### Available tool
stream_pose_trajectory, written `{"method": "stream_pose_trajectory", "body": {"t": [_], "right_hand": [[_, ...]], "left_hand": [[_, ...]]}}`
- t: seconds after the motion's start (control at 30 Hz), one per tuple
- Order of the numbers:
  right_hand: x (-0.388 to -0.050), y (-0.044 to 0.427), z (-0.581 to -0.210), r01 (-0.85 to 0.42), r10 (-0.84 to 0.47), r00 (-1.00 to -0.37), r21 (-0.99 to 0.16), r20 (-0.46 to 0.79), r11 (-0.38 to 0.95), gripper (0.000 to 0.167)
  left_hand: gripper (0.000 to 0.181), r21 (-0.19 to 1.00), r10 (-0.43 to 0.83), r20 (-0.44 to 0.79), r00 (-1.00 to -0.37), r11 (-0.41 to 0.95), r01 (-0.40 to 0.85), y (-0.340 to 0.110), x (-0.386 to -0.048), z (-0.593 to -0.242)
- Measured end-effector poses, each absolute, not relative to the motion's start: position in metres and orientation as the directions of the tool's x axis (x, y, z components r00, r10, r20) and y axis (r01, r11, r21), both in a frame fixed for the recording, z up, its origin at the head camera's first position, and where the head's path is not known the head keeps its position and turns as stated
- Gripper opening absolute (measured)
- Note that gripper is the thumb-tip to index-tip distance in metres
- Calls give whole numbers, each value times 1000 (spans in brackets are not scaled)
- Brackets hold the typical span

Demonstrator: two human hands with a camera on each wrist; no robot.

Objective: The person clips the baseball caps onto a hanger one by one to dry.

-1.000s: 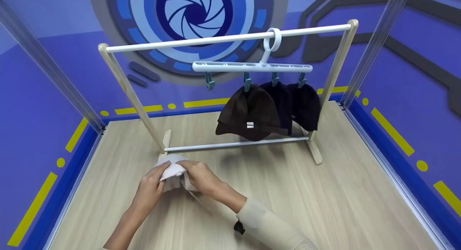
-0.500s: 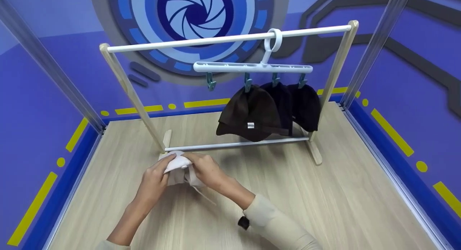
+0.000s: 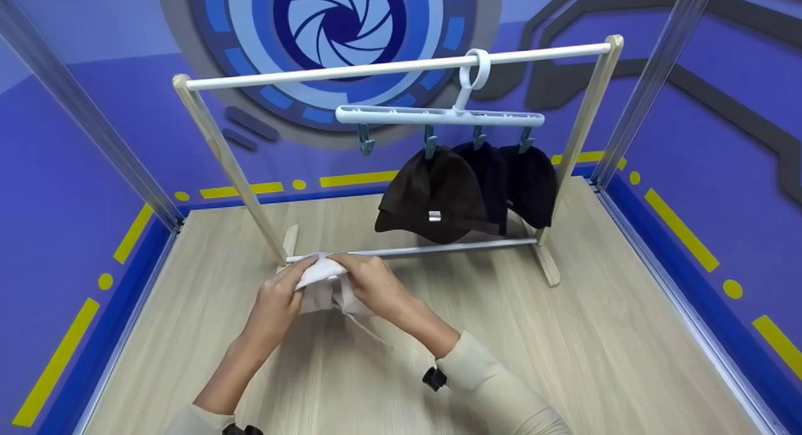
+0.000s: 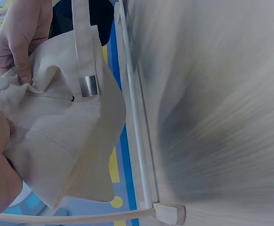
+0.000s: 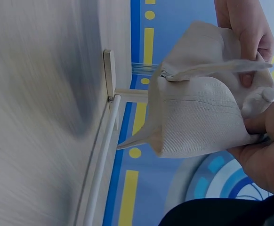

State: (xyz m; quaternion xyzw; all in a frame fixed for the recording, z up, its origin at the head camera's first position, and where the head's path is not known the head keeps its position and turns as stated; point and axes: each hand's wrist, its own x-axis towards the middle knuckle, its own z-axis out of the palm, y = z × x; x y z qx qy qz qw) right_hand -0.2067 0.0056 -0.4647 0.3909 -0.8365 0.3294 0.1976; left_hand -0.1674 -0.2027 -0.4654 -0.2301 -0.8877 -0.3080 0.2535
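Note:
Between both hands, a cream baseball cap (image 3: pixel 321 271) is held crown up in front of the rack's lower left corner. My left hand (image 3: pixel 279 297) pinches one side of the crown near the top button. On the other side, my right hand (image 3: pixel 376 286) grips the crown fabric. The cap's back strap with its metal buckle (image 4: pixel 89 86) dangles loose in the left wrist view. Past the hands, a white hanger (image 3: pixel 438 116) carries green clips. A brown cap (image 3: pixel 432 197) and two dark caps hang from it, and the leftmost clip (image 3: pixel 365 140) holds nothing.
The hanger hooks over the top bar (image 3: pixel 282 78) of a wooden rack, whose lower bar (image 3: pixel 407 251) lies just beyond the hands. The rack stands on a wood-grain tabletop (image 3: pixel 564 360) with blue patterned walls on three sides.
Both hands have shifted right and slightly farther away with the cream cap between them, keeping their hold. The hanger and its caps stay nearly still.

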Motion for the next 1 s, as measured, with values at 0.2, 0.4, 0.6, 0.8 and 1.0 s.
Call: {"method": "stream_pose_trajectory", "body": {"t": [0.2,0.4,0.6,0.8,1.0], "right_hand": [[-209,14,-461,-778,-513,-623,-403,590,482,34],[-209,24,-455,-773,-510,-632,-432,583,464,33],[-212,34,-452,-770,-487,-635,-441,599,462,27],[-215,44,-449,-748,-452,-663,-497,597,440,25],[-214,51,-447,-728,-425,-683,-513,594,455,28]], "left_hand": [[42,441,260,595,-760,685,579,-196,-169,-461],[43,435,284,621,-731,651,622,-190,-172,-462],[46,420,315,651,-691,609,673,-185,-173,-462],[47,414,326,667,-671,586,696,-182,-173,-460],[40,460,305,653,-693,567,683,-175,-174,-456]]}}
